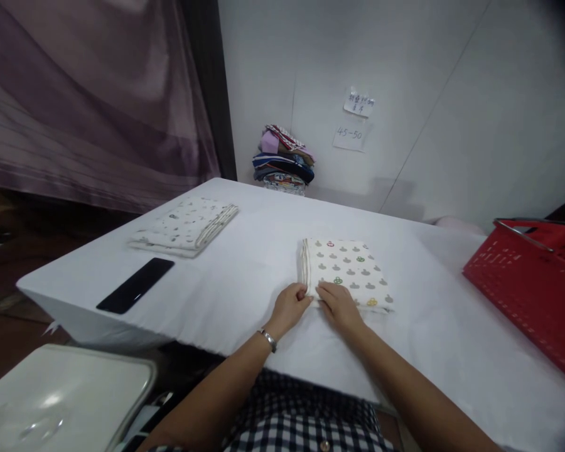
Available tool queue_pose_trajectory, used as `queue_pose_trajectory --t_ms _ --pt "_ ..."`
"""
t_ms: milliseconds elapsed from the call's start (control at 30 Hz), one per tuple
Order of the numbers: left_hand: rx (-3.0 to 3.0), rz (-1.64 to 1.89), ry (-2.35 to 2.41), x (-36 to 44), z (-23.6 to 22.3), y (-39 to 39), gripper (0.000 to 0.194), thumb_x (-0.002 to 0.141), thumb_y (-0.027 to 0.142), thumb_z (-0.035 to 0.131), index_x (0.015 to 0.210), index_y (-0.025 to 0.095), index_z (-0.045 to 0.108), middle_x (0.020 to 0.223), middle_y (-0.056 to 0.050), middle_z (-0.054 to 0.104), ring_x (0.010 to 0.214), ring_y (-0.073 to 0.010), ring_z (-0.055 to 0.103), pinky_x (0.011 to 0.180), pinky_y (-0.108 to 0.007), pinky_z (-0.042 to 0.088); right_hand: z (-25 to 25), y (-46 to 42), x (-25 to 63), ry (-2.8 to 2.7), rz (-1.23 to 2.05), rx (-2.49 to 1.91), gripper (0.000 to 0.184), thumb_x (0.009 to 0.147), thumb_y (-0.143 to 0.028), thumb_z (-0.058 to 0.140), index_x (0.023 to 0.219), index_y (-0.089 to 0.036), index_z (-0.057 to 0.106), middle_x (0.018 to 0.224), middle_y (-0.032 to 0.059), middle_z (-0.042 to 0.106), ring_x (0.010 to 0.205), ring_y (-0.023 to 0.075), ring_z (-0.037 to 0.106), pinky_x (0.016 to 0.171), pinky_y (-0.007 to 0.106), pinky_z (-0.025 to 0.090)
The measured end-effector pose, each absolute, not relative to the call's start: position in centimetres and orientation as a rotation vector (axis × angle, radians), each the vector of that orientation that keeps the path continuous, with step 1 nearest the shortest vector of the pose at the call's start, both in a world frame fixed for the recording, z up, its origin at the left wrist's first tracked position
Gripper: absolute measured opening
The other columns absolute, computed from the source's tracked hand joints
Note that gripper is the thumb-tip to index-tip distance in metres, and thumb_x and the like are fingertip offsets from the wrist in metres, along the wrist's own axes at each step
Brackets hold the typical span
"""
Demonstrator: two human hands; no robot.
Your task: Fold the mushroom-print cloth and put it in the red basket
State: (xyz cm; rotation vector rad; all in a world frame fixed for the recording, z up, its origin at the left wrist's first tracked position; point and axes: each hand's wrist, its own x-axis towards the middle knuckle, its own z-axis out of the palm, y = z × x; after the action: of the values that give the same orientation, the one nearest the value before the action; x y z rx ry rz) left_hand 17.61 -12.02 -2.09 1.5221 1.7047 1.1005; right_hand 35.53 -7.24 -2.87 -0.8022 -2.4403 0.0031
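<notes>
A folded white cloth with grey, green, red and yellow prints lies flat on the white-covered table in front of me. My left hand pinches the near left corner of this cloth between thumb and fingers. Close beside it, my right hand rests on the near edge, its fingers bent over the top layer. Farther left lies a second folded white cloth with small dark prints; neither hand touches it.
A black phone lies near the table's left front edge. At the right stands a red plastic basket. Several folded fabrics are stacked behind the table by the wall. A white plastic lid is at the lower left.
</notes>
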Motion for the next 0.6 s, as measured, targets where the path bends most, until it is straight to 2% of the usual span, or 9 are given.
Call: queue_pose_trajectory --t_ms 133,233,333,433,600 --pt "1.473 1.071 1.679 17.6 -1.7 -12.0 0.021 0.070 0.035 0.062 0.085 0.021 0.057 0.072 0.004 0.053 0.068 -0.0129 0.048 0.063 -0.025 0.037 -3.3 -7.6 35.2 -2.441 -0.016 -0.799 0.039 0.090 -0.016 0.042 0.126 -0.022 0.054 0.121 0.0118 0.060 0.114 0.0242 0.053 0.092 0.043 0.043" --pt "1.500 1.053 1.728 17.9 -1.2 -12.0 0.018 0.071 0.038 0.061 0.075 0.021 0.055 0.066 0.004 0.048 0.065 -0.0128 0.045 0.061 -0.025 0.034 -2.8 -7.5 35.5 -2.457 -0.007 -0.784 0.039 0.089 -0.017 0.043 0.128 -0.022 0.052 0.122 0.0118 0.060 0.114 0.0241 0.053 0.093 0.043 0.042" --pt "1.481 1.084 1.724 18.0 -1.1 -11.9 0.019 0.073 0.036 0.058 0.066 0.020 0.051 0.062 0.005 0.042 0.062 -0.0120 0.041 0.059 -0.024 0.032 -2.3 -7.5 36.8 -2.456 -0.050 -0.841 0.041 0.089 -0.019 0.043 0.129 -0.022 0.050 0.127 0.0113 0.057 0.121 0.0253 0.048 0.100 0.047 0.037" --pt "1.430 1.110 1.695 17.9 -1.4 -11.9 0.022 0.073 0.036 0.058 0.062 0.020 0.047 0.060 0.006 0.039 0.060 -0.0115 0.039 0.057 -0.024 0.030 -2.4 -7.8 39.0 -2.437 -0.132 -0.951 0.041 0.089 -0.019 0.043 0.130 -0.020 0.050 0.131 0.0117 0.055 0.127 0.0277 0.043 0.104 0.052 0.030" --pt "1.448 1.069 1.725 18.1 -1.3 -11.6 0.029 0.074 0.041 0.058 0.063 0.020 0.042 0.062 0.005 0.040 0.061 -0.0118 0.039 0.057 -0.025 0.029 -3.5 -8.7 41.5 -2.516 -0.154 -0.997 0.043 0.091 -0.021 0.042 0.134 -0.019 0.045 0.137 0.0102 0.050 0.131 0.0272 0.038 0.106 0.051 0.029"
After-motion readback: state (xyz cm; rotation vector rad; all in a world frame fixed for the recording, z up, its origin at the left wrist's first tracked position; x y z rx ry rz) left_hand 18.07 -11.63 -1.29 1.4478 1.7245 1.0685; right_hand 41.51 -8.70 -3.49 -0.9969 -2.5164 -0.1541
